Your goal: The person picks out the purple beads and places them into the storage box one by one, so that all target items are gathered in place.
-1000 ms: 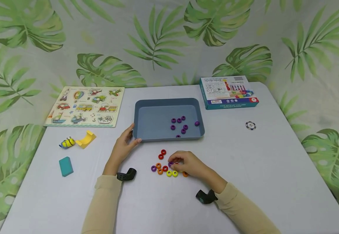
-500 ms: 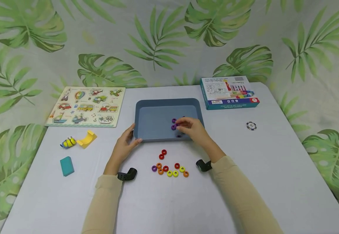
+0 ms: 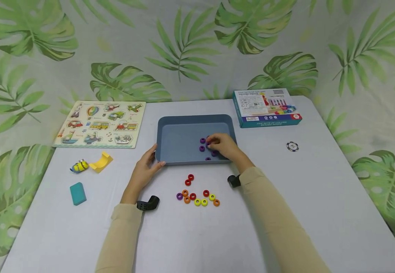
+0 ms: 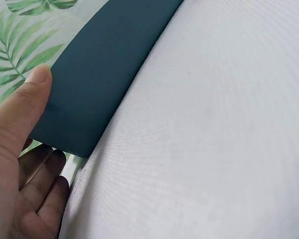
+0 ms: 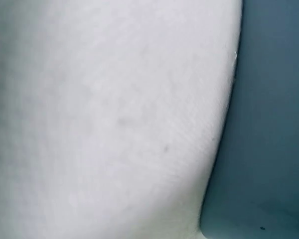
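A shallow blue-grey tray (image 3: 180, 138) lies on the white table. My left hand (image 3: 143, 173) holds its near left corner; in the left wrist view the thumb (image 4: 39, 74) lies against the tray's wall (image 4: 102, 64), with the other fingers bent round the corner. Over the tray's right part, my right hand (image 3: 225, 146) pinches a purple bead (image 3: 208, 145) at its fingertips. Several purple beads (image 3: 202, 148) lie in the tray around it, some hidden by the hand. The right wrist view shows only tablecloth and the tray's wall (image 5: 269, 114), no fingers.
In front of the tray lie loose beads: red (image 3: 191, 177), orange (image 3: 187, 200), yellow (image 3: 197, 202) and one purple bead (image 3: 179, 196). A picture puzzle board (image 3: 98, 125), bee toy (image 3: 79, 166), yellow arch block (image 3: 101, 163) and teal block (image 3: 78, 193) stand left; a box (image 3: 267, 108) and chip (image 3: 292, 146) right.
My right hand has picked up a purple bead from the table and carried it up into the tray, then shifted slightly right there. The left hand stays at the tray's corner.
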`<state>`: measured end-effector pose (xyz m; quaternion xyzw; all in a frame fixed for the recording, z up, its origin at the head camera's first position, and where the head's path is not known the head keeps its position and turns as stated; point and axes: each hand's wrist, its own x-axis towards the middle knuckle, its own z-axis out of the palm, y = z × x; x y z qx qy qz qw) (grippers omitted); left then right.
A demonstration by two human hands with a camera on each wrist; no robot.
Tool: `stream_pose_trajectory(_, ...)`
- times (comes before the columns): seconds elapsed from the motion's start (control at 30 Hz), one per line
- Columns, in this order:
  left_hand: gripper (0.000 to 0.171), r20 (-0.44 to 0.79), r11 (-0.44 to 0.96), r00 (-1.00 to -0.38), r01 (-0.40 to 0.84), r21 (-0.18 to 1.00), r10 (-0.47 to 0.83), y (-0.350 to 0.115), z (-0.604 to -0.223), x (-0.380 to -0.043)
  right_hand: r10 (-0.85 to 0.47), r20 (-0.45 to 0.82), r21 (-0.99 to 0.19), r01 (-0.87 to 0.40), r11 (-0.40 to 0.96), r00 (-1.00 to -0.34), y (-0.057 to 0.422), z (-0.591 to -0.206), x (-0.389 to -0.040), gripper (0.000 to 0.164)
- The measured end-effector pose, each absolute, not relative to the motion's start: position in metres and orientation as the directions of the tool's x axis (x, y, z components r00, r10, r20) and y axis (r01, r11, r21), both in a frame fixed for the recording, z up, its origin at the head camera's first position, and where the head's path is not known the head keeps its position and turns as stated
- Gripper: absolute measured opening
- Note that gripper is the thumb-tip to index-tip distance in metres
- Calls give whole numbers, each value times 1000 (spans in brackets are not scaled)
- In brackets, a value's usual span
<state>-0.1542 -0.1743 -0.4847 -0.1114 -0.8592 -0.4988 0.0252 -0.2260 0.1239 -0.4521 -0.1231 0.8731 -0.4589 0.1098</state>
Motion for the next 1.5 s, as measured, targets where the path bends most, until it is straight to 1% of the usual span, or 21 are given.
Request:
stream_pose_trajectory(0.07, 70, 152, 479, -975, 211, 852, 160, -174, -485, -154, -315, -90, -826, -106, 554, -945, 123, -452, -226, 18)
stream_pose_trajectory(0.17, 69, 153, 475, -975, 212, 854, 160, -174, -486, -154, -288, -114, -844, -61, 532, -951, 124, -449, -223, 20)
stream_pose_trajectory(0.23, 69, 153, 472, -975, 211, 856, 159, -174, -486, -154, -273, -120, -868, -33, 496, -954, 124, -444, -220, 22)
stream_pose_trajectory(0.3, 69, 151, 473, -976, 210, 856, 159, -174, -487, -155, -278, -102, -894, -34, 446, -955, 124, -437, -215, 24)
stream_pose_trajectory(0.4, 68, 154, 479, -976, 211, 852, 156, -174, -487, -155, -340, -19, -930, -108, 351, -940, 121, -425, -204, 28)
stream_pose_trajectory(0.53, 69, 170, 482, -972, 229, 846, 164, -175, -486, -155, -440, 95, -948, -217, 234, -893, 108, -412, -179, 30)
stream_pose_trajectory(0.67, 70, 176, 469, -969, 238, 851, 173, -175, -484, -155, -536, 132, -941, -276, 198, -834, 92, -412, -149, 30)
stream_pose_trajectory(0.8, 68, 184, 438, -968, 241, 866, 168, -172, -473, -150, -644, 128, -922, -330, 203, -754, 74, -421, -125, 31)
stream_pose_trajectory(0.9, 66, 197, 423, -967, 248, 871, 163, -168, -462, -145, -707, 84, -911, -341, 231, -702, 64, -432, -114, 30)
stream_pose_trajectory(1.0, 65, 207, 428, -965, 257, 866, 161, -165, -456, -141, -741, 27, -895, -346, 281, -671, 58, -440, -108, 27)
stream_pose_trajectory(1.1, 65, 217, 432, -963, 265, 862, 158, -164, -456, -141, -752, -18, -874, -354, 332, -659, 55, -445, -106, 24)
stream_pose_trajectory(1.23, 66, 207, 429, -965, 256, 866, 160, -167, -461, -144, -760, -42, -837, -393, 382, -649, 53, -451, -108, 22)
stream_pose_trajectory(1.43, 69, 174, 479, -971, 232, 847, 162, -174, -481, -152, -775, -14, -759, -498, 420, -632, 49, -459, -109, 17)
stream_pose_trajectory(1.5, 68, 173, 469, -973, 226, 854, 155, -171, -476, -150, -773, -12, -748, -507, 428, -634, 48, -459, -108, 16)
